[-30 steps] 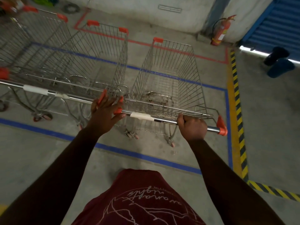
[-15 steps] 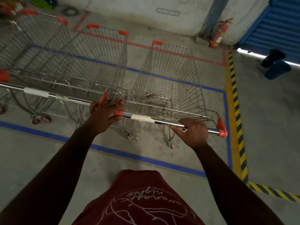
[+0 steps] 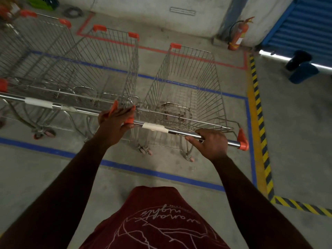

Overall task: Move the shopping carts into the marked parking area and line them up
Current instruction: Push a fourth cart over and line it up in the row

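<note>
Wire cart (image 3: pixel 181 90) points lengthwise toward the wall (image 3: pixel 152 8).

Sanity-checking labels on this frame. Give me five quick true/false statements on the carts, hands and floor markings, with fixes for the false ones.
1. The right hand rests on the rightmost cart's handle bar. True.
2. The fire extinguisher lies flat on the floor. False: it stands upright by the wall.
3. The rightmost cart holds groceries. False: its basket is empty.
4. The left hand sits where two carts' handle ends meet. True.
5. The yellow-black striped line runs left of the carts. False: it runs to their right.
</note>
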